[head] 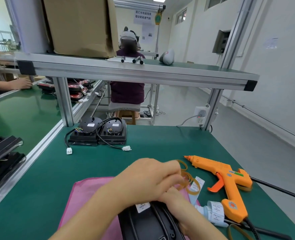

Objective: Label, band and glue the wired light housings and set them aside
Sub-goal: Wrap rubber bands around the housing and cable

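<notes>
While the left hand [148, 177] pinches looped tan rubber bands [187, 175], right hand [174, 199] grip is hidden.

Near housing [143, 226] partly off bottom edge

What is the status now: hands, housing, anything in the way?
Left hand at rubber bands, grip blurred. Right hand on housing, mostly hidden. Housing labelled, no band seen. Glue gun lies clear, right side.

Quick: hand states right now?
Left hand: pinching the rubber bands, though blurred.
Right hand: mostly hidden under the left, cannot tell.
</notes>
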